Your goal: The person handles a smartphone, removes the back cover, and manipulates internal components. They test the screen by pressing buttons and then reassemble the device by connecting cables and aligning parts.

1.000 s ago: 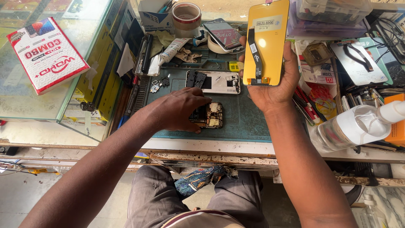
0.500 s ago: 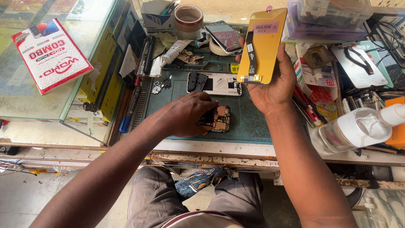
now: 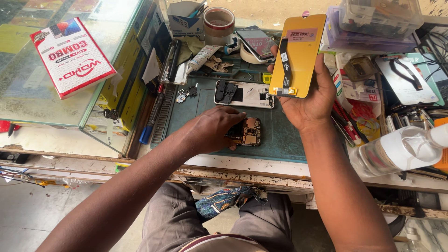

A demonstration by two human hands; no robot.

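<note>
Our right hand grips the yellow-backed display panel upright, long axis running away from us, connector end nearest, above the green mat. Our left hand curls over the circuit board on that mat.

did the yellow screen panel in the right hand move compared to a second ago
Yes. The right hand has tilted the yellow screen panel clockwise and carried it slightly left, toward the roll of tape; earlier it stood upright.
</note>
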